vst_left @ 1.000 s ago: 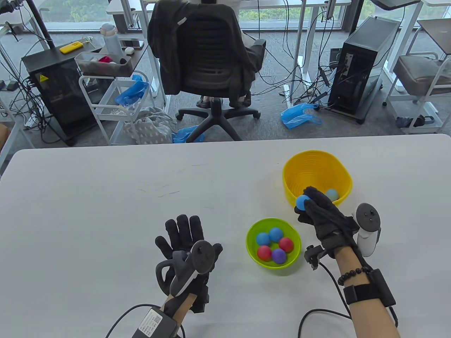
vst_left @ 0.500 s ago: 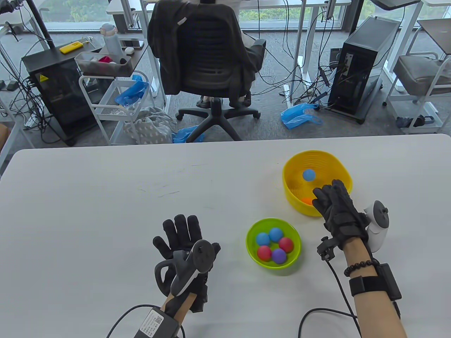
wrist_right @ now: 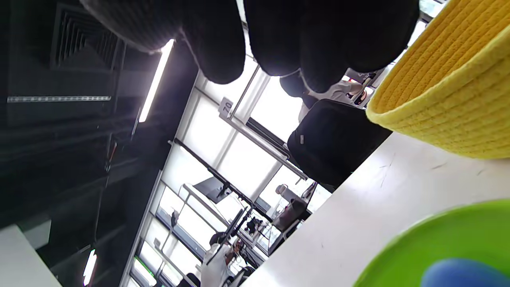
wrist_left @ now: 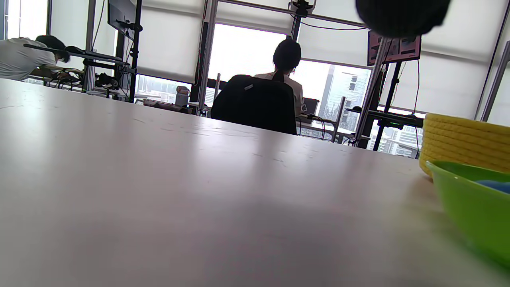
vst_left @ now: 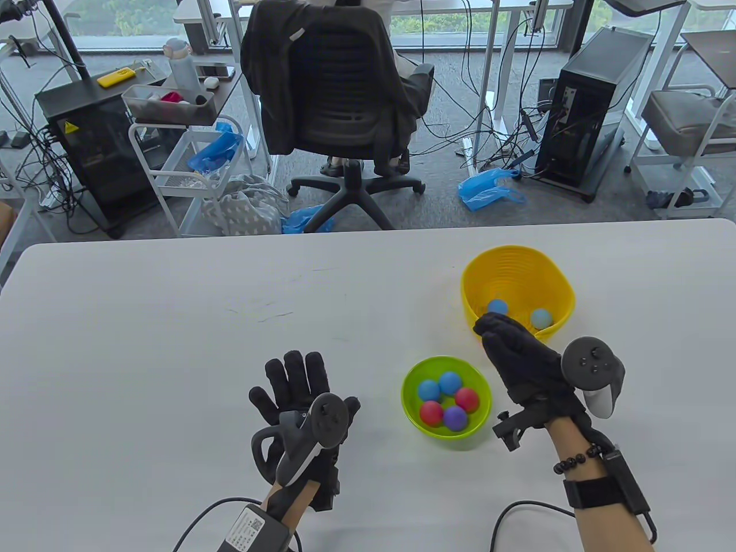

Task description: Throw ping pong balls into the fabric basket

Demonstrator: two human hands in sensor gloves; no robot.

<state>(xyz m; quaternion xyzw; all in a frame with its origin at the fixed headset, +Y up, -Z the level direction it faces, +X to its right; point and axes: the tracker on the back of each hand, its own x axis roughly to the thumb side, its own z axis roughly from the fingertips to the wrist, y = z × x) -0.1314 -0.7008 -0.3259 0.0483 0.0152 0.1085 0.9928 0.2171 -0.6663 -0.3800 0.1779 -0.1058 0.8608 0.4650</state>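
Table view: the right hand [vst_left: 520, 359] has drawn back from over the basket [vst_left: 517, 296], fingers together, empty; two blue balls [vst_left: 498, 307] now lie inside, just beyond its fingertips. Left hand [vst_left: 299, 385] stays flat, fingers spread. Left wrist view: the green bowl [wrist_left: 474, 203] is cut off. Right wrist view: fingers [wrist_right: 318, 40] dark, grip unclear
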